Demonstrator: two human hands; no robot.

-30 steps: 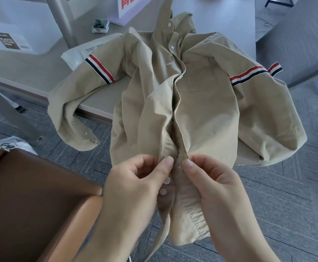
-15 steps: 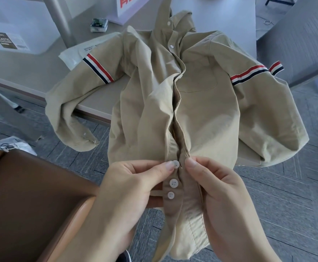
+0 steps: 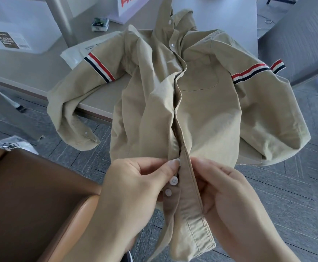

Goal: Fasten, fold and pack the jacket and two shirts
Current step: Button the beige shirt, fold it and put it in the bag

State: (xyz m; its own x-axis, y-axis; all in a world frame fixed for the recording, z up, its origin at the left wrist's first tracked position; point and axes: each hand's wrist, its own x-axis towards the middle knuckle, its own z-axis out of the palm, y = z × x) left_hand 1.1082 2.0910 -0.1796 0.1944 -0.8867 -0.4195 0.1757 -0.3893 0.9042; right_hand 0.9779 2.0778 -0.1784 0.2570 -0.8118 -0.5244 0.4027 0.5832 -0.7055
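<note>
A khaki shirt (image 3: pixel 201 114) with a chest pocket and a red, white and navy striped band on each sleeve lies front-up. Its collar and shoulders rest on a grey table (image 3: pixel 41 76), while its lower half hangs over the near edge toward the viewer. The top of the front is buttoned; the lower front is parted.

The left hand (image 3: pixel 133 186) pinches the button strip between thumb and curled fingers, the thumb tip pressed against a small white button that is mostly hidden, so it is unclear whether it sits in its hole. Just below the thumb, two white buttons (image 3: pixel 173 181) show, unfastened. The right hand (image 3: pixel 228 193) grips the facing strip with the buttonholes, thumb on top and fingers curled beneath the cloth. The two thumbs almost meet.

The left sleeve drapes off the table edge, its cuff hanging free. A white plastic bag (image 3: pixel 73 53) lies under that sleeve's shoulder. Farther back stand a small packet (image 3: pixel 100 24) and a white box (image 3: pixel 12 36) with a dark label. A brown leather seat (image 3: pixel 31 195) fills the lower left, a grey chair (image 3: pixel 301 35) the upper right, over grey carpet (image 3: pixel 286 205).
</note>
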